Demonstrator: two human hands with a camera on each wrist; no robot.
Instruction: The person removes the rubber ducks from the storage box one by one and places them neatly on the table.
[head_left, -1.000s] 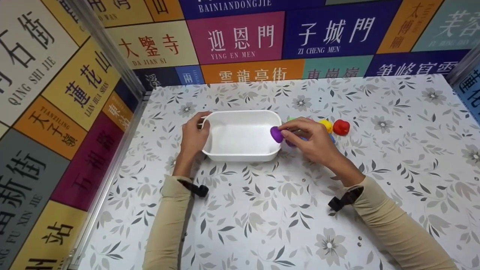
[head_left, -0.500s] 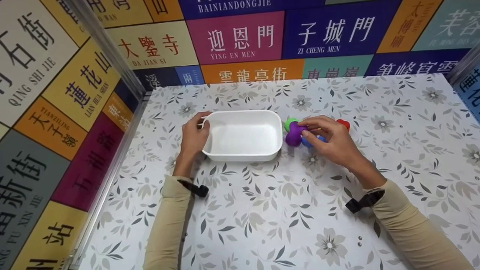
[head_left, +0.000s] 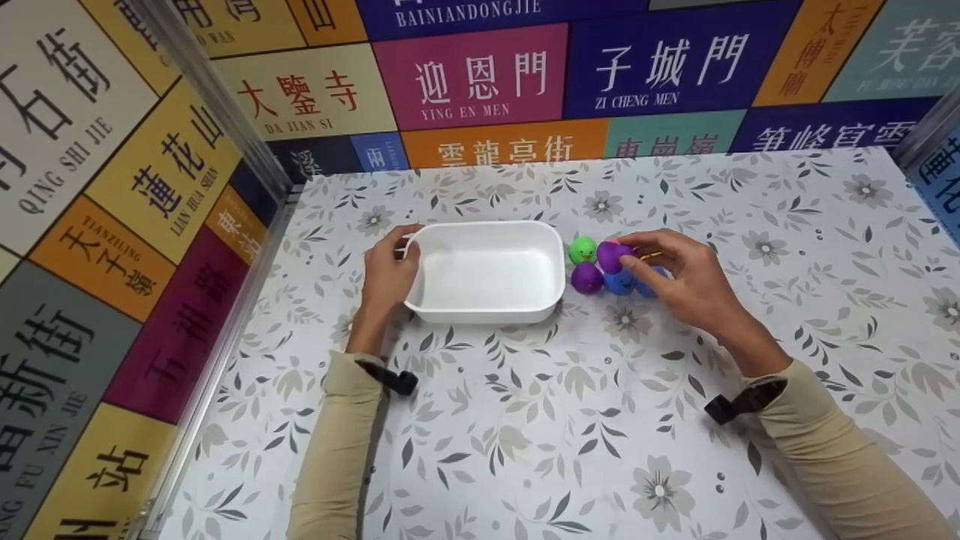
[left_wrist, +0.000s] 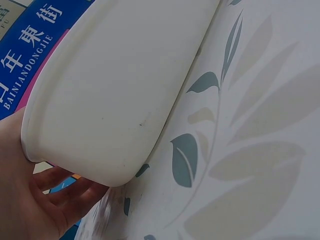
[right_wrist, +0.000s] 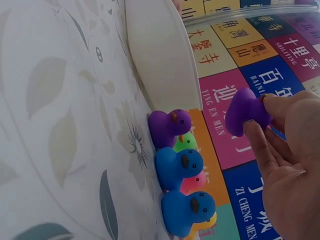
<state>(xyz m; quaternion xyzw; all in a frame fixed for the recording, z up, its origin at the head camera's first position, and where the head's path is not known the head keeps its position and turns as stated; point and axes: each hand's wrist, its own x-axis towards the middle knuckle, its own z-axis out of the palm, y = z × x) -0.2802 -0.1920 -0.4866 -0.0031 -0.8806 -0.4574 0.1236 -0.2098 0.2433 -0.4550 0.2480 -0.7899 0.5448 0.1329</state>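
My left hand [head_left: 388, 268] grips the left end of a white plastic tub [head_left: 484, 309], thumb at the rim and fingers behind it; the left wrist view shows those fingers curled under the rim. In the head view the tub's inside is bare. Between thumb and fingers, my right hand [head_left: 686, 274] pinches a purple rubber duck [right_wrist: 244, 111], held up above the other ducks. Beside the tub's right end stand another purple duck [head_left: 587, 278], a green duck [head_left: 582, 250] and two blue ducks [right_wrist: 178, 169]. A pink duck [right_wrist: 194, 184] and a yellow duck [right_wrist: 204, 225] are partly hidden.
The table is covered with a leaf-patterned white cloth [head_left: 495, 420]. Lettered panels [head_left: 480, 75] rise along its back edge, and another lettered wall [head_left: 135, 225] runs up the left side. Both wrists wear small black cameras [head_left: 405, 382].
My right hand has moved right, carrying the purple duck from the tub's right rim to above the group of ducks. A red duck seen earlier is now hidden behind that hand. The left hand stays put.
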